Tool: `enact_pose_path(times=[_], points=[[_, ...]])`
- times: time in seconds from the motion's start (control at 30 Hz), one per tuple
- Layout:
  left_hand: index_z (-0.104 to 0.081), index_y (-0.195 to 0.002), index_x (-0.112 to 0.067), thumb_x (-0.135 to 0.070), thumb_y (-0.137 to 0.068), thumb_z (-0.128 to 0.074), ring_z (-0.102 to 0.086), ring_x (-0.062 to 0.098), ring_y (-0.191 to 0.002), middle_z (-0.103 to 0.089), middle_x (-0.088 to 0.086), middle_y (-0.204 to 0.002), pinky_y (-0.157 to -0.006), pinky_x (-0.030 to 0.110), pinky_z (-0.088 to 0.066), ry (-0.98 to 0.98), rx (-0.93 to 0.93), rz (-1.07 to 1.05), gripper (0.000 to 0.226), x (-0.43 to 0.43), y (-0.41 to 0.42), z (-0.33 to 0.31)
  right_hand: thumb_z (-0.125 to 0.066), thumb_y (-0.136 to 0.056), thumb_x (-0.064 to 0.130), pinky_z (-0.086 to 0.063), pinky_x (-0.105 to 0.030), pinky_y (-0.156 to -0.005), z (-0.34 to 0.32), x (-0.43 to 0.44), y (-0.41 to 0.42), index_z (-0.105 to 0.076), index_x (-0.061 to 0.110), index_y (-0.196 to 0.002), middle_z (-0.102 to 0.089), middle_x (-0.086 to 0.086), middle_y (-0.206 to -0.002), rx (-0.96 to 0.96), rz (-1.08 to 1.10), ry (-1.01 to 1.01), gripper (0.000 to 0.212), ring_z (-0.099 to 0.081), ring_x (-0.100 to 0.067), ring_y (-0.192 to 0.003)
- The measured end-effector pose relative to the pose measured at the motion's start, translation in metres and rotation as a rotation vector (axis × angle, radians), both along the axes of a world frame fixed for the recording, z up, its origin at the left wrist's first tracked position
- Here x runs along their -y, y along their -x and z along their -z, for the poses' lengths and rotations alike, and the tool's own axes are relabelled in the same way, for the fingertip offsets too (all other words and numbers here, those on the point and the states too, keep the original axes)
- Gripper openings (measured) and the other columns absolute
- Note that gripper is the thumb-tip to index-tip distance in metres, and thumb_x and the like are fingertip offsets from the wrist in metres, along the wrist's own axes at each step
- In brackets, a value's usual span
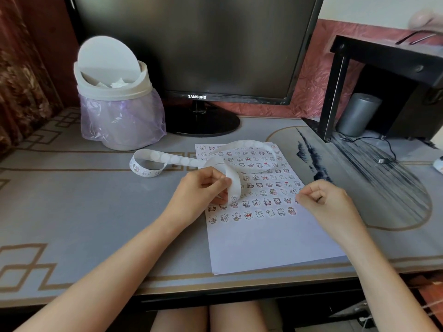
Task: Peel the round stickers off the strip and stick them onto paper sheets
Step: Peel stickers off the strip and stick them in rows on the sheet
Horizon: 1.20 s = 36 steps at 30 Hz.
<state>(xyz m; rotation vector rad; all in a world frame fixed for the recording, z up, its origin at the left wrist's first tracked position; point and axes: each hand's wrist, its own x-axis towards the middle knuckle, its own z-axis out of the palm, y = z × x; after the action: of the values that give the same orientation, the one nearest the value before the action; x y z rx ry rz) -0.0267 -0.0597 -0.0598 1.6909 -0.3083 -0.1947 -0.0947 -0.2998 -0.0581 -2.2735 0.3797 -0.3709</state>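
My left hand (206, 188) pinches strip (233, 180) at left edge of paper sheet (263, 240); right hand (321, 200) fingers curled at right edge, contents unclear; strip lies leftward.

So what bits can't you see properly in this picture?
Head view:
- Whether the right hand pinches a sticker: its curled fingers hide the tips.
- The strip where the left hand grips it: fingers cover it.
- The drawings on the paper sheet: too small.
- What lies in the bin: its lid hides most.
- The pale thing top right: blurred, cut by the edge.
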Motion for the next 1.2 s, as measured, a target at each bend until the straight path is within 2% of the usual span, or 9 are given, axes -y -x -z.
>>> enact_pose_path(times=[0.07,0.17,0.37,0.5,0.63,0.83,1.0,1.2], points=[[-0.063,-0.081,-0.005,-0.015,-0.091,-0.062,-0.065,0.014,-0.063,-0.067,0.005,-0.069,-0.067,0.022,-0.057,0.009,0.005,-0.007,0.014,0.0,0.0,-0.001,-0.067,-0.084,0.019,-0.038,-0.027,-0.057,-0.006,-0.008,-0.001,-0.063,0.019,-0.08,-0.064,0.001,-0.074,0.09,-0.012,0.008,0.006,-0.051,-0.013,-0.062],[-0.062,-0.08,-0.007,-0.014,-0.091,-0.06,-0.065,0.013,-0.062,-0.067,0.005,-0.069,-0.065,0.023,-0.056,0.032,0.023,-0.007,0.014,0.0,0.0,-0.003,-0.07,-0.083,0.015,-0.047,-0.029,-0.068,-0.015,-0.029,-0.005,-0.064,0.023,-0.08,-0.068,0.003,-0.079,0.208,-0.162,-0.136,0.01,-0.06,-0.015,-0.071],[-0.061,-0.083,-0.004,-0.012,-0.094,-0.056,-0.063,0.012,-0.059,-0.066,-0.001,-0.062,-0.066,0.027,-0.057,0.11,0.074,-0.016,0.014,-0.002,0.0,-0.006,-0.074,-0.079,0.013,-0.048,-0.033,-0.074,-0.013,-0.069,-0.018,-0.066,0.024,-0.085,-0.07,0.008,-0.084,0.211,-0.377,-0.265,0.015,-0.062,-0.012,-0.08],[-0.06,-0.084,-0.002,-0.012,-0.094,-0.055,-0.061,0.011,-0.057,-0.065,-0.003,-0.06,-0.062,0.024,-0.056,0.128,0.082,-0.01,0.014,-0.002,0.0,-0.007,-0.076,-0.076,0.009,-0.045,-0.022,-0.07,-0.011,-0.08,-0.024,-0.066,0.017,-0.086,-0.069,0.005,-0.081,0.221,-0.388,-0.35,0.016,-0.061,-0.007,-0.077],[-0.061,-0.084,-0.004,-0.012,-0.094,-0.056,-0.061,0.007,-0.059,-0.064,-0.003,-0.062,-0.059,0.02,-0.054,0.148,0.087,-0.015,0.014,-0.001,0.001,-0.008,-0.075,-0.076,0.004,-0.044,-0.015,-0.068,-0.011,-0.086,-0.026,-0.066,0.02,-0.082,-0.067,0.005,-0.079,0.231,-0.403,-0.359,0.019,-0.058,-0.005,-0.074],[-0.061,-0.085,0.004,-0.017,-0.095,-0.055,-0.063,0.015,-0.064,-0.064,0.001,-0.066,-0.07,0.033,-0.058,0.176,0.071,0.011,0.024,-0.002,0.001,-0.009,-0.074,-0.077,0.006,-0.046,-0.021,-0.069,-0.009,-0.082,-0.028,-0.069,0.023,-0.081,-0.069,0.008,-0.078,0.252,-0.373,-0.35,0.018,-0.056,-0.003,-0.072],[-0.064,-0.087,0.001,-0.013,-0.09,-0.062,-0.065,0.017,-0.067,-0.068,0.009,-0.07,-0.075,0.03,-0.057,0.121,0.074,0.025,0.015,-0.001,0.001,-0.005,-0.074,-0.078,0.008,-0.047,-0.021,-0.072,-0.008,-0.079,-0.028,-0.07,0.025,-0.081,-0.07,0.008,-0.08,0.265,-0.359,-0.342,0.018,-0.057,-0.006,-0.074],[-0.065,-0.084,-0.006,-0.014,-0.088,-0.065,-0.066,0.016,-0.067,-0.068,0.006,-0.07,-0.071,0.025,-0.056,0.098,0.058,0.036,0.009,0.0,0.001,-0.005,-0.074,-0.079,0.01,-0.049,-0.024,-0.073,-0.006,-0.079,-0.028,-0.071,0.025,-0.082,-0.07,0.01,-0.08,0.272,-0.354,-0.326,0.015,-0.059,-0.005,-0.074]])
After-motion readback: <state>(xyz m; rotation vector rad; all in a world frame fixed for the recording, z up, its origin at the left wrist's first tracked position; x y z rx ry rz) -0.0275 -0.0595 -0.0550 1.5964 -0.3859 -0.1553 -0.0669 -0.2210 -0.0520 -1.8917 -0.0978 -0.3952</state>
